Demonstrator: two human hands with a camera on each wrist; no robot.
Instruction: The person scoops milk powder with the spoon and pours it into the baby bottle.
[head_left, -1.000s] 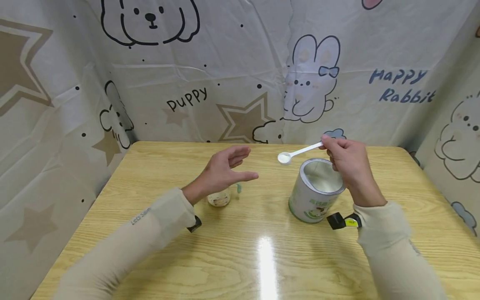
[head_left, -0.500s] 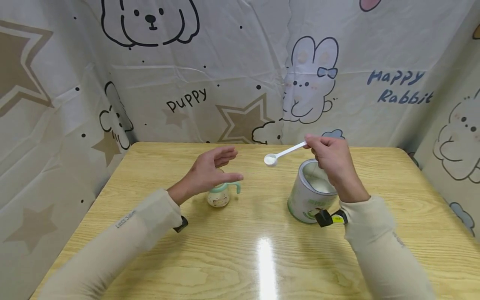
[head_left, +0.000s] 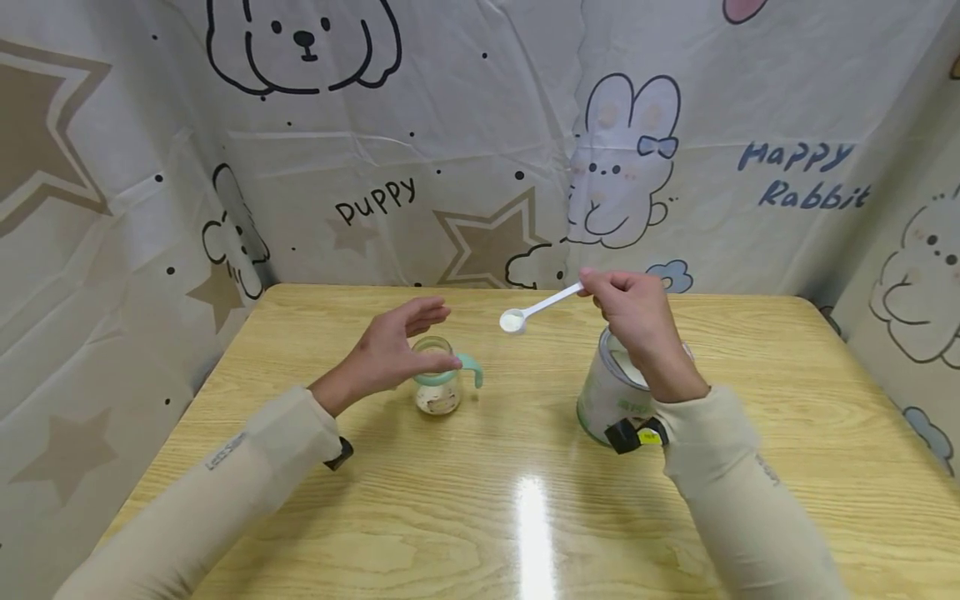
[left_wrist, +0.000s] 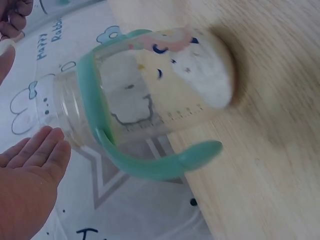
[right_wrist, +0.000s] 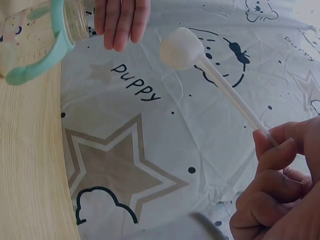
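Pinching the long white plastic scoop (head_left: pixel 542 305) level, my right hand (head_left: pixel 637 315) is keeping its powder in. My left hand (head_left: pixel 390 350), fingers spread, is hovering beside the clear green-handled bottle (head_left: pixel 438 385) on the bench (head_left: pixel 480 500).

A pale wood-grain table (head_left: pixel 420 517) with rounded corners fills the foreground, a bright streak of overhead light (head_left: pixel 532 533) glaring on its surface. Behind and to both sides hangs a creased off-white cartoon-printed sheet (head_left: pixel 465 125) showing outlined puppies, bunnies, tan stars, and the words "Puppy" and "Happy Rabbit".
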